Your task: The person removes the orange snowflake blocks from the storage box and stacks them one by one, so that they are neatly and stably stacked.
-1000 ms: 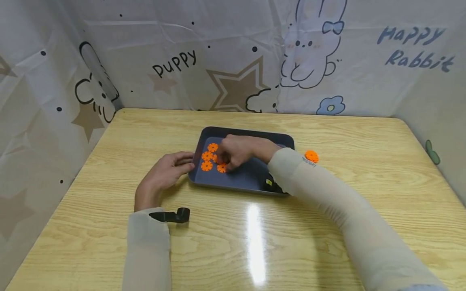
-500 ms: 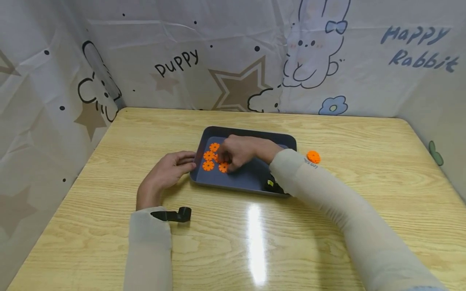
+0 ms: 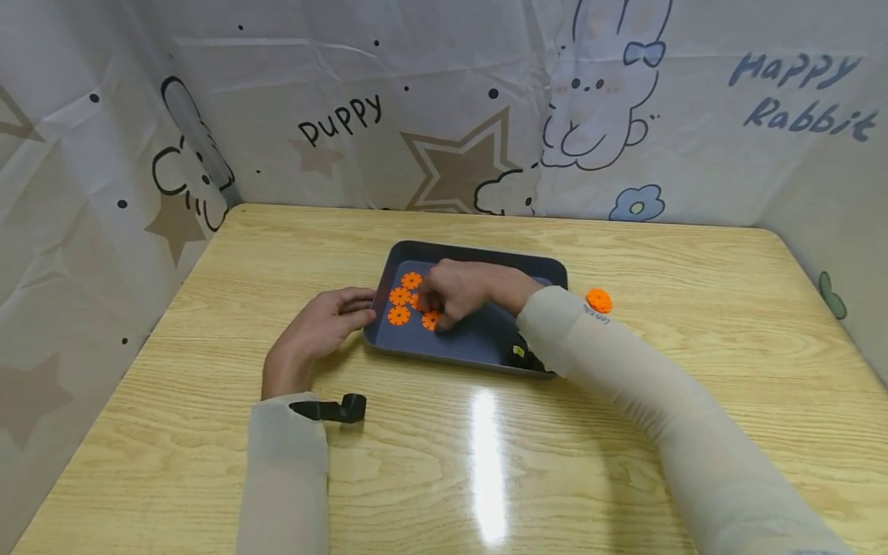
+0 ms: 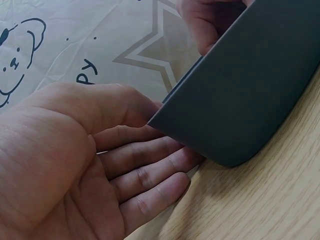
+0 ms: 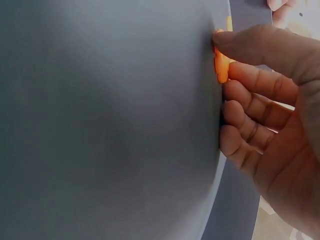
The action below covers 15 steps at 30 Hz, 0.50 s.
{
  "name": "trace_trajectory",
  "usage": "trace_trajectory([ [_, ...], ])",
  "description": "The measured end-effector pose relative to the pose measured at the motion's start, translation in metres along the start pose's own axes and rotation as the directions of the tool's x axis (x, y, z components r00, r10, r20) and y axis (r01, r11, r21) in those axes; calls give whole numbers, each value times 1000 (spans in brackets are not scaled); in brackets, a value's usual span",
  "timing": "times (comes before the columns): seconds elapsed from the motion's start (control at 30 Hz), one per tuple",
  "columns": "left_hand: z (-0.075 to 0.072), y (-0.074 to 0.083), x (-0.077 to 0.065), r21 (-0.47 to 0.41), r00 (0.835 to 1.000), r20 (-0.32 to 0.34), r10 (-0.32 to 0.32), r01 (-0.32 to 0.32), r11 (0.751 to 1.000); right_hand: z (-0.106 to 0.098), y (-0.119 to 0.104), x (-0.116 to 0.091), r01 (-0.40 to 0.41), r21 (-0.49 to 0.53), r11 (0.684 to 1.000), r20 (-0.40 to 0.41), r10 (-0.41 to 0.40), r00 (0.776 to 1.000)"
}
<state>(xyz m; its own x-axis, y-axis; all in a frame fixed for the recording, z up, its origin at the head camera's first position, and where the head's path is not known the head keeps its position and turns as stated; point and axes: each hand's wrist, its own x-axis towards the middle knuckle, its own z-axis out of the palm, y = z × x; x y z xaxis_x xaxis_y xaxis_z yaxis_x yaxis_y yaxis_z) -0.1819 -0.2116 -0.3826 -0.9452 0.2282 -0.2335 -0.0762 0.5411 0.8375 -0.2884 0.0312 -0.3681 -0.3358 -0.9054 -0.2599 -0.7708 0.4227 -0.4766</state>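
A dark grey rectangular tray point(image 3: 479, 343) lies on the wooden table with several orange notched discs point(image 3: 398, 315) flat at its left end. My left hand point(image 3: 315, 331) is at the tray's left side, thumb tip at the rim and fingers extended against the outer wall point(image 4: 240, 95). Inside the tray, my right hand point(image 3: 461, 293) is lowered over the discs with fingers bent. Its thumb and index finger pinch an orange notched disc point(image 5: 221, 65) close to the tray floor. The fingers hide part of the discs beneath them.
More orange discs point(image 3: 599, 301) lie on the table point(image 3: 694, 293) to the right of the tray, beside the right sleeve. A black wrist mount point(image 3: 340, 408) sticks out from the left cuff. A printed cloth point(image 3: 277, 69) stands behind the table.
The whole head view shifts slightly to the right. Both hands keep their places at the tray, and the discs show no clear movement.
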Motion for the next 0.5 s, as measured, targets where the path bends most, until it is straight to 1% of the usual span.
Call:
trace_trajectory([
  [0.17, 0, 1, 0, -10, 1000, 2, -13, 13, 1000, 0, -2, -1, -9, -4, 1000, -5, 9, 1000],
  [0.33, 0, 0, 1, -20, 1000, 1, -18, 18, 1000, 1, -3, -2, -18, -17, 1000, -28, 18, 999],
  [0.5, 0, -1, 0, -17, 1000, -1, -25, 25, 1000, 3, -4, -3, -26, -40, 999, -38, 24, 999],
])
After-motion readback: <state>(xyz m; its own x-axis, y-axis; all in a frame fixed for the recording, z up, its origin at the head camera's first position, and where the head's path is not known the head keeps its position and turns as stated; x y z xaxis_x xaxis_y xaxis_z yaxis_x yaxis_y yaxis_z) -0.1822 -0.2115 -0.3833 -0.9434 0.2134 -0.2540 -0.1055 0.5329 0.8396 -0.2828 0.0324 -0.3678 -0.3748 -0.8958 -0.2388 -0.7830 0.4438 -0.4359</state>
